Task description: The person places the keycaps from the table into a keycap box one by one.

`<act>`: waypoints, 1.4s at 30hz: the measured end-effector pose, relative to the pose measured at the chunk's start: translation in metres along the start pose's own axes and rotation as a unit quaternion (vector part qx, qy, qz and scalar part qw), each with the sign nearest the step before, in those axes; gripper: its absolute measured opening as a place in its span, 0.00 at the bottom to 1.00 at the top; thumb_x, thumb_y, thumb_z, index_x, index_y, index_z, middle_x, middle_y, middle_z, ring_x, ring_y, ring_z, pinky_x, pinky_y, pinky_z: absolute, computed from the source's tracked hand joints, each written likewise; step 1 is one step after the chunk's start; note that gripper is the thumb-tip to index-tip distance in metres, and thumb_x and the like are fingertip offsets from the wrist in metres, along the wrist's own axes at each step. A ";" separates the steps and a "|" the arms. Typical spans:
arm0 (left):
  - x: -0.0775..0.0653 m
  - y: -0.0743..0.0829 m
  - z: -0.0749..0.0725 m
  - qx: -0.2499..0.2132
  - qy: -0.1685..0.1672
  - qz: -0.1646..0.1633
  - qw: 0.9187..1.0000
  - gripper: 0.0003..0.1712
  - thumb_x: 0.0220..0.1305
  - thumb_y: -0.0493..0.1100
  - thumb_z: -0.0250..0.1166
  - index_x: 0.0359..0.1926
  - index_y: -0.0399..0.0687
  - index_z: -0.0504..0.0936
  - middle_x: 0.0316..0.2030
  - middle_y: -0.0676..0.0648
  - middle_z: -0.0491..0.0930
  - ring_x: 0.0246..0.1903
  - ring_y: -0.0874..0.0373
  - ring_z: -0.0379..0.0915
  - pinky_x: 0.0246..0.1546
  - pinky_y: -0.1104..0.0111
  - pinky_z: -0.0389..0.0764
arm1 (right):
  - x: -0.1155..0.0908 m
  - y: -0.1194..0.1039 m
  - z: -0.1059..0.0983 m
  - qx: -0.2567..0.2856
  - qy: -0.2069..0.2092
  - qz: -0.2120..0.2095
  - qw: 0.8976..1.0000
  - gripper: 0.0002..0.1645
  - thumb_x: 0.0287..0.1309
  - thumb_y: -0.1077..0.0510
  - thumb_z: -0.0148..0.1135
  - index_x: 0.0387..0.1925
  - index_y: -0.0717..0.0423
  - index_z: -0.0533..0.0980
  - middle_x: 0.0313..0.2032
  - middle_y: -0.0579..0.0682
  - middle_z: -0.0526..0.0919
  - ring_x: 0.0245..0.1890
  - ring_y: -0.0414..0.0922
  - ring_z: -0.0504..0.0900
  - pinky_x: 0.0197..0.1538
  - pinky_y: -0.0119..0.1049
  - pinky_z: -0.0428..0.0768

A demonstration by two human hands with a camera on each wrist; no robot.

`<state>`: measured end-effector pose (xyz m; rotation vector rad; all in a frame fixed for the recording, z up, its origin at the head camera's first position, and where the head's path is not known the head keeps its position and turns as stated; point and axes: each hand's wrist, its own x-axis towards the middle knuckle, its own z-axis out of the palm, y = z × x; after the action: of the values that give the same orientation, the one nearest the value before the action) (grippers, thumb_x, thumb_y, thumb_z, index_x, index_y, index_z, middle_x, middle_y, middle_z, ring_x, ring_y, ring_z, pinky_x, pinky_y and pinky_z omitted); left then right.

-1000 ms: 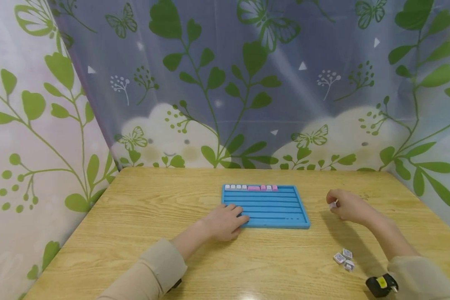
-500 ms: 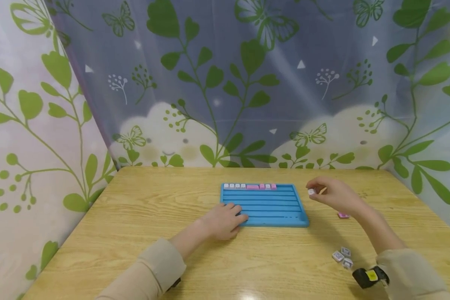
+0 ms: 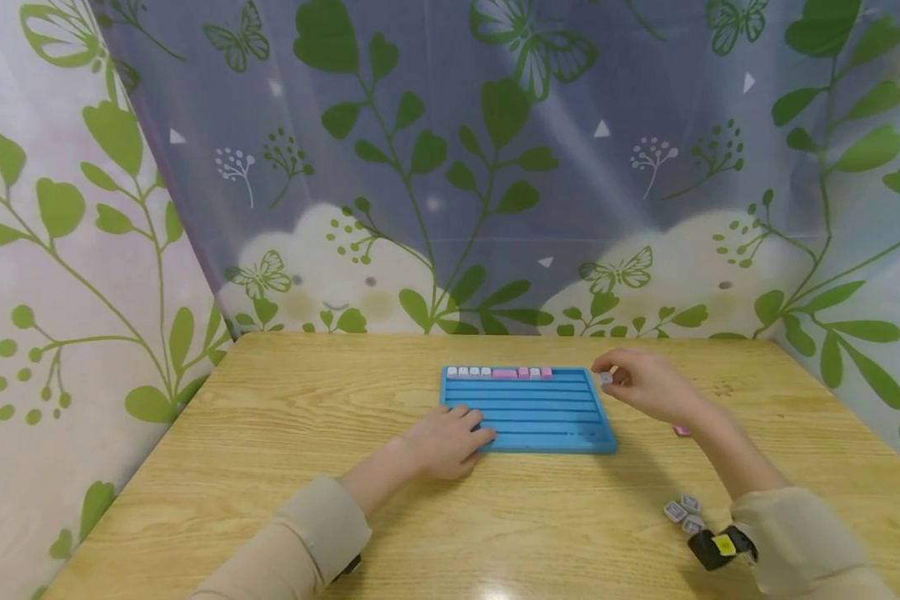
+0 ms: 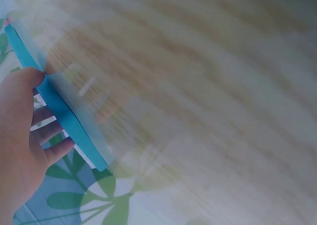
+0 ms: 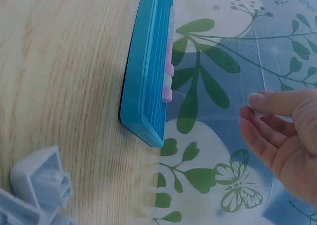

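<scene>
A blue ridged tray (image 3: 528,410) lies on the table with white and pink keycaps (image 3: 505,374) lined up along its far groove. My left hand (image 3: 446,442) grips the tray's front left corner; in the left wrist view its thumb (image 4: 33,77) lies on the side wall and the fingers pass behind it. Between thumb and fingertips, my right hand (image 3: 652,387) pinches a white keycap (image 3: 606,378) just beyond the tray's right edge. The right wrist view shows that hand (image 5: 285,136) raised, its keycap mostly hidden by the fingers.
Several loose white keycaps (image 3: 675,511) lie near the right cuff, their hollow undersides showing in the right wrist view. A pink keycap (image 3: 682,431) is partly hidden by the right forearm. Patterned cloth (image 3: 435,167) hangs behind the wooden table (image 3: 330,375).
The right hand has moved left and away from me with the white keycap, up to the tray's far right corner. A pink keycap has come into sight. The left hand stays put.
</scene>
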<state>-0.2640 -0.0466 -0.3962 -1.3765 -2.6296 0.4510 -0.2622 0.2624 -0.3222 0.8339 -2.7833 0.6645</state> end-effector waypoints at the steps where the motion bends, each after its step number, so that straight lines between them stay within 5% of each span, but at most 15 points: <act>1: 0.000 0.000 0.000 -0.001 -0.001 -0.001 1.000 0.22 0.70 0.53 0.47 0.62 0.57 0.68 0.50 0.50 0.71 0.49 0.55 0.68 0.49 0.62 0.71 | 0.001 0.000 0.001 -0.005 0.003 -0.001 1.000 0.14 0.53 0.69 0.61 0.44 0.64 0.76 0.39 0.55 0.79 0.34 0.46 0.79 0.36 0.39 0.77; 42: 0.001 0.001 0.000 0.007 -0.005 -0.003 1.000 0.22 0.70 0.52 0.47 0.63 0.57 0.68 0.50 0.50 0.71 0.50 0.55 0.67 0.49 0.62 0.71 | 0.036 0.024 0.033 -0.007 -0.007 0.035 0.999 0.13 0.56 0.67 0.60 0.44 0.69 0.76 0.40 0.61 0.78 0.35 0.51 0.79 0.36 0.42 0.78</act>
<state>-0.2642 -0.0457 -0.3967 -1.3663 -2.6311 0.4759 -0.3062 0.2475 -0.3504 0.7435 -2.8389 0.6514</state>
